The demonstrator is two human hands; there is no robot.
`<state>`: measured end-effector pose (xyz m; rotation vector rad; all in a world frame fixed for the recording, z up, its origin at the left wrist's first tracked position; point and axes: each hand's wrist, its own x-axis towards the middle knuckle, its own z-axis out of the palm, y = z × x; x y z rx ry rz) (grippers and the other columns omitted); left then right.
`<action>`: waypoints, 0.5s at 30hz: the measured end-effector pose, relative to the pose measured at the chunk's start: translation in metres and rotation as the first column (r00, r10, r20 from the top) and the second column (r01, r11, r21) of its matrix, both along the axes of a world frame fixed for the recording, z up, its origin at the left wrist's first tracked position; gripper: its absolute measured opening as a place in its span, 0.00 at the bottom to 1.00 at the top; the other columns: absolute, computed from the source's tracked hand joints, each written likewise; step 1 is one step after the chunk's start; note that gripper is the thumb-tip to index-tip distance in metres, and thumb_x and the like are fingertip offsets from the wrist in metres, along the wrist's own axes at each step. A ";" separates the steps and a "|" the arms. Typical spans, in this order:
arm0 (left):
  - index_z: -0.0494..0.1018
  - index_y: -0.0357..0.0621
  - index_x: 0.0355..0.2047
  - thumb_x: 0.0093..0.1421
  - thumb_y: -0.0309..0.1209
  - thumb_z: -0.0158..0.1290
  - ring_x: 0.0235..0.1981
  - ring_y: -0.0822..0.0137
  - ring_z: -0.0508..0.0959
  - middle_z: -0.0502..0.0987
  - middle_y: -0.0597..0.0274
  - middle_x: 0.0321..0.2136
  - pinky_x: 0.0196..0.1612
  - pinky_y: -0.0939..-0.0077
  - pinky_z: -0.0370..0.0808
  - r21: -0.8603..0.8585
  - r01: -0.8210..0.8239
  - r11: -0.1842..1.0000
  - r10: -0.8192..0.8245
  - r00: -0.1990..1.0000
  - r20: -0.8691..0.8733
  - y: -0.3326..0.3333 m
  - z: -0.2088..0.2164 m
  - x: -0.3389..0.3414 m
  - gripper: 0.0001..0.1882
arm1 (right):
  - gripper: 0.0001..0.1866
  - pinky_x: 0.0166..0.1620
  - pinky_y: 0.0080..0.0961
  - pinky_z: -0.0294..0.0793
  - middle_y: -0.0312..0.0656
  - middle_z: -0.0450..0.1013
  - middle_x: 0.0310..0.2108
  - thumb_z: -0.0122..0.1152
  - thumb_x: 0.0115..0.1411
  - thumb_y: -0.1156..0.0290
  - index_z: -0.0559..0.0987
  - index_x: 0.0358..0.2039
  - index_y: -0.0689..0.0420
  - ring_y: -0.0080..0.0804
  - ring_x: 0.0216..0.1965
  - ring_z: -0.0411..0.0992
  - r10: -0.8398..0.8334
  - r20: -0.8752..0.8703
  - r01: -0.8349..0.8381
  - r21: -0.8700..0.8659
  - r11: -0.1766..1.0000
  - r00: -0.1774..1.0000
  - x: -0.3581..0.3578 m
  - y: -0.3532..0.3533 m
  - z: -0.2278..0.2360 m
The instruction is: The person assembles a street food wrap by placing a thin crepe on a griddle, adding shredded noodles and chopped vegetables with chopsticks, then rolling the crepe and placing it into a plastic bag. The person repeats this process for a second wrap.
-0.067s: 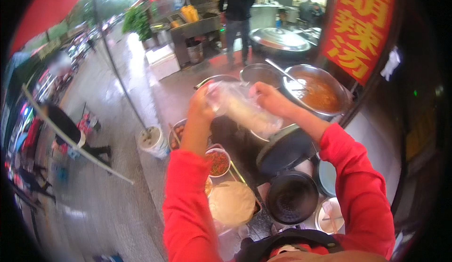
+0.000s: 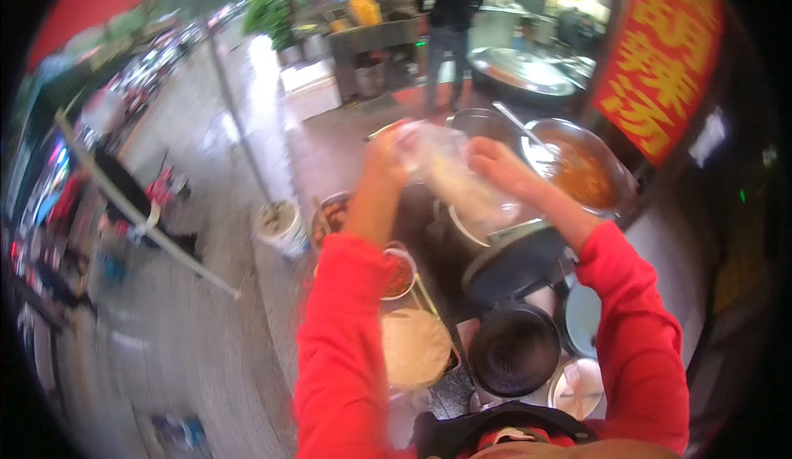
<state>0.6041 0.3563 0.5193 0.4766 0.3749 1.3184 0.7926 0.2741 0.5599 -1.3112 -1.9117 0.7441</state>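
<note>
1. Left hand (image 2: 386, 158): fingers closed on the upper left part of a clear plastic bag (image 2: 466, 188); fingertips blurred.
2. Right hand (image 2: 495, 164): fingers curled in, gripping the bag's upper right edge; exact finger placing blurred.
3. Clear plastic bag, pale contents, kind not identifiable: held up between the hands. Long axis slants from beside the left hand toward lower right; the filled end lies below the right hand, the nearer of the two.
4. Pale-rimmed vessel (image 2: 468, 232), partly hidden: behind the filled end in the view; touching or apart, cannot tell.
5. Round dark lid (image 2: 511, 268), tilted: just beside the bag's lower end, standing between it and a round black pan (image 2: 513, 349).
6. Bowl of chopped red peppers (image 2: 401, 277): partly covered by the left sleeve (image 2: 342, 319).
7. Pale round slab (image 2: 417, 348): left of the pan.
8. Stockpot of orange-brown soup (image 2: 584, 180), with ladle (image 2: 521, 123) leaning in: beyond the right forearm.
9. White bucket (image 2: 285, 232): well left of the hands.
10. Person in a black top (image 2: 450, 1): standing, far side.
</note>
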 end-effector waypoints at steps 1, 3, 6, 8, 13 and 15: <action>0.69 0.36 0.36 0.54 0.22 0.46 0.31 0.62 0.75 0.73 0.52 0.32 0.34 0.69 0.76 -0.005 -0.030 1.000 0.030 0.999 0.031 0.012 -0.001 0.007 0.09 | 0.17 0.41 0.23 0.66 0.39 0.70 0.33 0.51 0.57 0.60 0.73 0.38 0.61 0.25 0.36 0.67 0.007 0.001 -0.007 -0.101 0.995 1.000 -0.006 -0.003 0.010; 0.69 0.32 0.36 0.57 0.22 0.42 0.31 0.60 0.76 0.73 0.49 0.32 0.37 0.66 0.77 0.010 0.042 0.999 -0.042 0.999 0.034 0.032 0.008 0.013 0.09 | 0.20 0.35 0.27 0.68 0.39 0.72 0.26 0.58 0.53 0.57 0.75 0.34 0.63 0.26 0.30 0.69 0.061 0.172 -0.067 0.030 0.997 0.983 -0.015 -0.009 0.022; 0.66 0.34 0.42 0.57 0.23 0.44 0.33 0.61 0.75 0.72 0.49 0.34 0.37 0.65 0.75 0.081 -0.050 0.996 0.056 0.996 -0.069 0.025 0.016 0.003 0.12 | 0.17 0.33 0.41 0.68 0.56 0.71 0.23 0.57 0.52 0.59 0.76 0.23 0.64 0.52 0.30 0.71 -0.112 0.558 0.036 0.146 0.989 0.823 -0.034 0.008 0.016; 0.64 0.36 0.45 0.56 0.24 0.45 0.34 0.62 0.74 0.72 0.50 0.35 0.37 0.67 0.74 0.202 -0.082 0.976 0.099 0.993 -0.071 0.021 0.016 -0.015 0.15 | 0.17 0.25 0.33 0.65 0.45 0.68 0.15 0.59 0.52 0.63 0.74 0.21 0.67 0.27 0.18 0.63 -0.110 0.414 0.011 0.234 0.972 0.904 -0.024 0.036 -0.001; 0.61 0.46 0.50 0.57 0.29 0.49 0.39 0.64 0.71 0.71 0.57 0.39 0.41 0.72 0.69 0.054 -0.261 0.964 0.263 0.899 -0.350 -0.060 -0.037 -0.106 0.20 | 0.14 0.20 0.26 0.60 0.31 0.62 0.12 0.57 0.52 0.64 0.75 0.18 0.62 0.21 0.16 0.60 -0.126 0.236 0.104 0.106 0.989 0.963 0.004 0.095 0.003; 0.62 0.47 0.50 0.57 0.29 0.48 0.40 0.62 0.71 0.71 0.56 0.40 0.43 0.70 0.70 -0.105 -0.302 0.948 0.260 0.920 -0.293 -0.103 -0.085 -0.150 0.20 | 0.12 0.22 0.23 0.60 0.30 0.62 0.14 0.56 0.52 0.65 0.73 0.18 0.59 0.20 0.18 0.60 -0.162 0.073 0.147 0.177 0.973 0.984 0.019 0.124 -0.003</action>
